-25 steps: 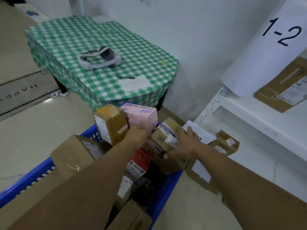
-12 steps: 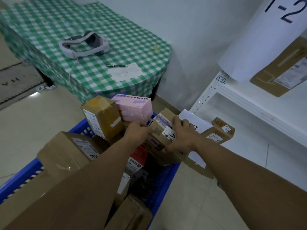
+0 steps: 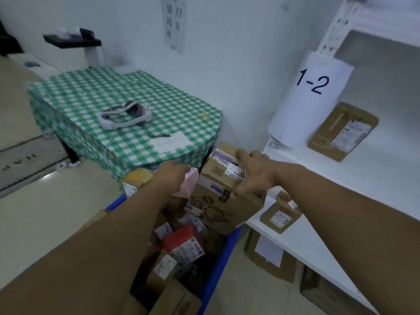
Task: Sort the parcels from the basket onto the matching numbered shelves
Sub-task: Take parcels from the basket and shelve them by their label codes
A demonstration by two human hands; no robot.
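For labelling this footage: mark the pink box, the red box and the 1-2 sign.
pink box [image 3: 191,185], head view, on its visible pink face.
red box [image 3: 178,238], head view, on its red top face.
1-2 sign [image 3: 311,103], head view, on blank paper below the digits.

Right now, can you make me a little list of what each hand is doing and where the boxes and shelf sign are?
basket: blue, many parcels inside
left hand: holds the pink box at the basket's far end
right hand: grips a brown parcel with a white label
shelf sign: reads 1-2
shelf: one flat brown parcel lies on it
table: green checked cloth, headset and pen on it
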